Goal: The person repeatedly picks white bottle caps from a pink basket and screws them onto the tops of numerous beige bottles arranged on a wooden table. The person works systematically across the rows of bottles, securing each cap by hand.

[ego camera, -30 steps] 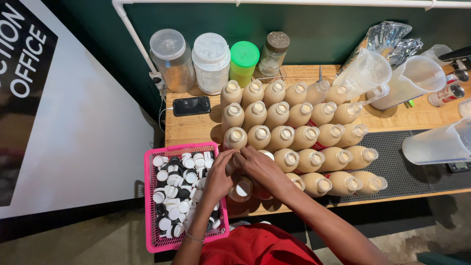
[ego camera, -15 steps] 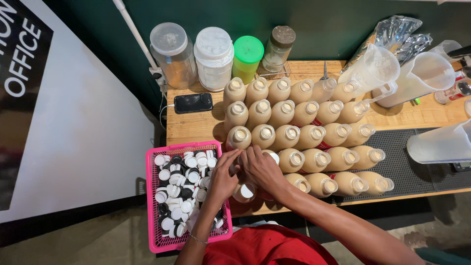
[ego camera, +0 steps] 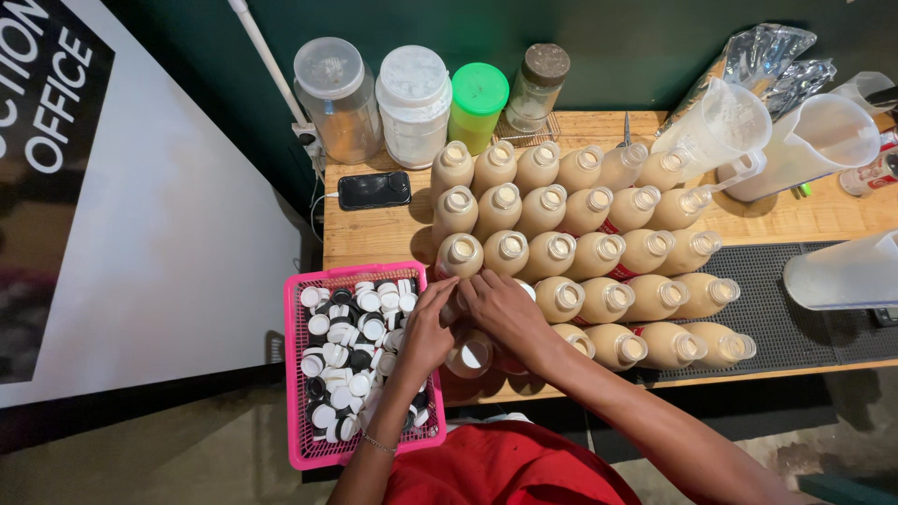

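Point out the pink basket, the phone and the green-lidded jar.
Pink basket [ego camera: 297, 393], head view, on its left wall.
Phone [ego camera: 373, 190], head view, middle of its dark screen.
Green-lidded jar [ego camera: 480, 89], head view, centre of its lid.

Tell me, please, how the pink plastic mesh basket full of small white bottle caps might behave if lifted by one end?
The pink plastic mesh basket looks thin-walled, so it would probably flex. The white caps are loose and piled, so they would likely slide and spill. It seems light for its size.
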